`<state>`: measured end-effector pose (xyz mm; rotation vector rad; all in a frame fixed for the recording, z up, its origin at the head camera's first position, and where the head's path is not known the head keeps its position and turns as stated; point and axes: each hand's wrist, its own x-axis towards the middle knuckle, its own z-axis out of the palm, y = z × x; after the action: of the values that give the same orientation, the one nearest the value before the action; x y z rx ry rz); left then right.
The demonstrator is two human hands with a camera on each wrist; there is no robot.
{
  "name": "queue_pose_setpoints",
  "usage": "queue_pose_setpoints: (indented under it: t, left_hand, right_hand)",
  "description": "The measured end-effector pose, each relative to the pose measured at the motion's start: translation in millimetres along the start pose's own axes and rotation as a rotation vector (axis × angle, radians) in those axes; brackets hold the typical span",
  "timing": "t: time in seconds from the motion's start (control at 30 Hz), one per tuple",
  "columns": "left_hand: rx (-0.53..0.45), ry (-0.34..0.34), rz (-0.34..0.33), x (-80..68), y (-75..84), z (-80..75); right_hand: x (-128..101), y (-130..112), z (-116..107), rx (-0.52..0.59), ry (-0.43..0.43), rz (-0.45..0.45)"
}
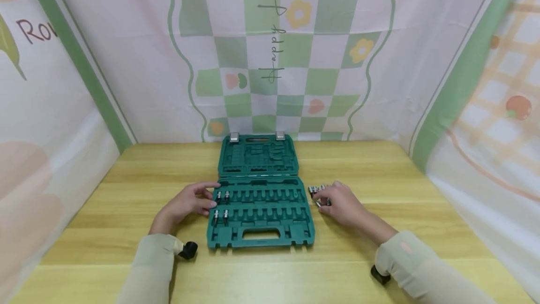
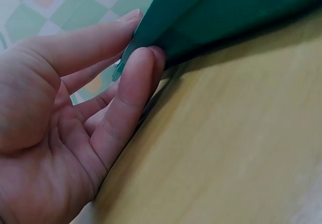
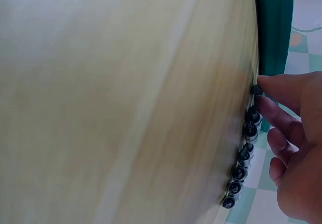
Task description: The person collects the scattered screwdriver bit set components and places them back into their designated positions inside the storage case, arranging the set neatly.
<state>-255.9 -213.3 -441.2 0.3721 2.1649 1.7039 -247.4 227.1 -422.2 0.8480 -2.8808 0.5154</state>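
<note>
A green plastic tool case (image 1: 261,204) lies unfolded on the table, rows of moulded slots in its near half. Several bit sockets (image 1: 226,216), chrome with dark ends, sit in the slots at its left end. At the case's left edge my left hand (image 1: 191,203) rests its fingertips; in the left wrist view the fingers (image 2: 135,73) touch the green side wall. Right of the case, my right hand (image 1: 339,203) pinches one bit socket (image 3: 257,90) between thumb and finger. More bit sockets (image 3: 240,173) stand in a row beside that hand, partly hidden by it in the head view.
The case's lid (image 1: 258,154) lies back toward the wall cloth (image 1: 270,50), two metal latches (image 1: 234,138) on its far edge. A carry-handle opening (image 1: 261,234) is in the near edge. Wood-grain table (image 1: 139,172) extends on both sides. Cloth hangs left and right.
</note>
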Motion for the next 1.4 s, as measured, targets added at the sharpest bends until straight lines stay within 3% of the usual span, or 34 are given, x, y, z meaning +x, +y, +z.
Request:
queue_pose_setpoints:
  t: [0.93, 1.17, 1.4]
  left_hand:
    - [0.006, 0.027, -0.005, -3.0, -0.8, 1.7]
    - [0.008, 0.030, 0.003, -2.9, -0.9, 2.4]
    - [0.007, 0.042, 0.001, -3.7, 0.1, 2.7]
  right_hand:
    - [3, -5, 1, -0.053, 0.024, 0.010]
    - [6, -6, -1, 0.005, 0.034, 0.123]
    - [12, -10, -4, 0.147, 0.058, 0.210]
